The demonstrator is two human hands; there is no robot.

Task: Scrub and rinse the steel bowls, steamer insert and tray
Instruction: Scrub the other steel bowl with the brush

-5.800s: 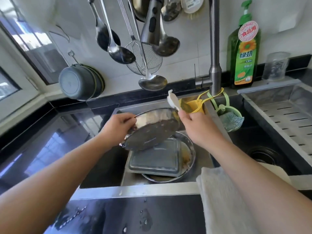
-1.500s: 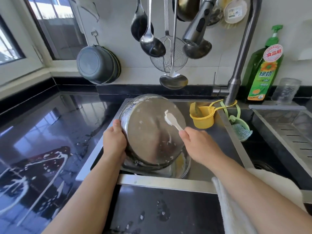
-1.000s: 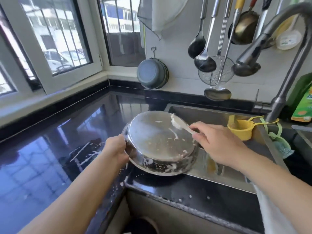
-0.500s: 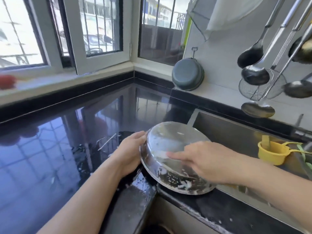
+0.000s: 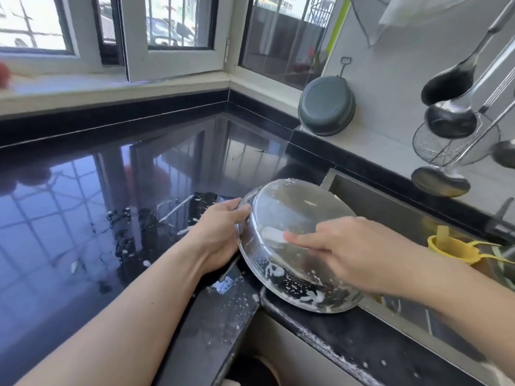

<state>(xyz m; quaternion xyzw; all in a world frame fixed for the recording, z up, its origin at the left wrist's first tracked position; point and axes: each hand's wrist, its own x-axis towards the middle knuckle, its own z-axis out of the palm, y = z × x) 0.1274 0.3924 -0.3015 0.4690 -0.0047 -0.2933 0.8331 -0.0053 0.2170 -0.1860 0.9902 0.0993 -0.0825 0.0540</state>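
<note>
Two grips on: left hand (image 5: 220, 240) clamps bowl (image 5: 295, 243) rim, right hand (image 5: 359, 254) pinches brush (image 5: 271, 234); scrub outward, keep rim braced.

The location is a home kitchen. A glossy black desk (image 5: 111, 190) runs along two walls and meets in a corner under white-framed windows (image 5: 167, 32). A steel sink (image 5: 390, 218) is set into the desk at the right. Ladles (image 5: 448, 121) and a wire skimmer (image 5: 434, 146) hang against the tiled wall above the sink. A grey pan (image 5: 326, 107) hangs from a hook beside them. A yellow strainer cup (image 5: 448, 246) sits at the sink edge.
</note>
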